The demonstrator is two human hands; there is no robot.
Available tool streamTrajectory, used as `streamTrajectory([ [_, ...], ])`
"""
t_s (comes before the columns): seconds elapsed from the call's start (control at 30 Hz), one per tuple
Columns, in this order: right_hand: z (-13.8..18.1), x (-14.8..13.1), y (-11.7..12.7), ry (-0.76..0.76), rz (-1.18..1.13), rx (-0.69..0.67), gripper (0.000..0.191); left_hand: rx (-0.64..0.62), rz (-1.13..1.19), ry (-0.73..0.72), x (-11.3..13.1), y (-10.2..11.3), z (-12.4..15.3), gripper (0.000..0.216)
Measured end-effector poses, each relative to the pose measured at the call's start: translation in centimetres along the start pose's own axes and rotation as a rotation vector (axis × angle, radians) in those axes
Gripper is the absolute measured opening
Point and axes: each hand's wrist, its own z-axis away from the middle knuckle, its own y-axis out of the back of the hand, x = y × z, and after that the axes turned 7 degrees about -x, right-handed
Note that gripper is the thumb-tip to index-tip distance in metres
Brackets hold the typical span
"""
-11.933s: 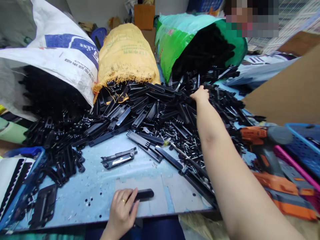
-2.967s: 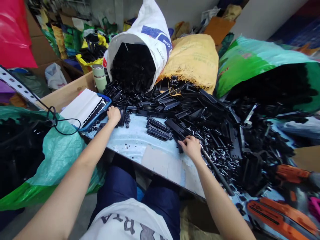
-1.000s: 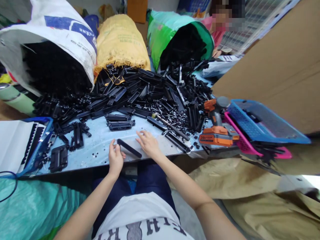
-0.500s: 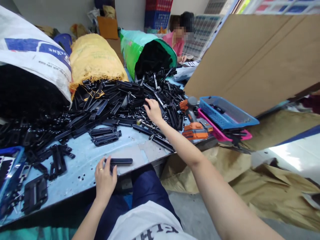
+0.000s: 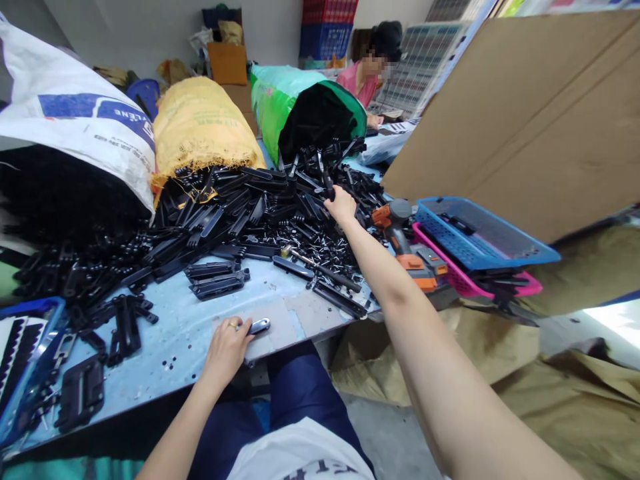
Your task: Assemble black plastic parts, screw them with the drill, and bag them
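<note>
- From my remote view I see the left hand (image 5: 228, 341) clamped on a dark handle (image 5: 261, 326) near the bench's (image 5: 175, 327) front edge, its long axis roughly left to right
- The right hand (image 5: 343, 205) is well apart, beyond and rightward, at the black parts pile (image 5: 220, 217); I cannot tell whether it grips one
</note>
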Motion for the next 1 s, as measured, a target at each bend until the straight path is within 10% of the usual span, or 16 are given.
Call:
streamTrajectory([
  [0.1, 6.1, -2.5, 0.3, 0.233, -0.477, 0.06, 0.034, 0.127, 0.423, 0.15, 1.2, 0.7, -0.5, 0.04],
  [0.23, 19.6, -6.1, -2.6, 0.33, -1.063, -0.353, 0.041, 0.182, 1.279, 0.429, 4.1, 2.5, -2.8, 0.051],
  [0.33, 27.9, -7.1, -4.5, 0.325, -1.024, -0.505, 0.037, 0.21, 1.609, 0.602, 4.9, 3.5, -3.7, 0.044],
  [0.47, 30.9, -5.8, -3.9, 0.7, -0.464, -0.453, 0.031, 0.235, 1.467, 0.694, 4.0, 3.7, -2.5, 0.029],
  [0.6, 28.3, -3.6, -2.5, 0.967, 0.022, -0.532, 0.033, -0.045, 1.155, 0.393, 3.8, 3.1, -1.3, 0.032],
  [0.73, 26.9, -1.1, -2.9, 0.974, 0.274, -0.774, 0.038, -0.112, 0.535, 0.053, 2.9, 2.0, -1.8, 0.044],
  [1.0, 27.9, -1.4, -3.1, 0.862, 0.424, -0.782, 0.042, -0.327, 0.001, -0.074, 2.1, 0.3, -2.7, 0.072],
])
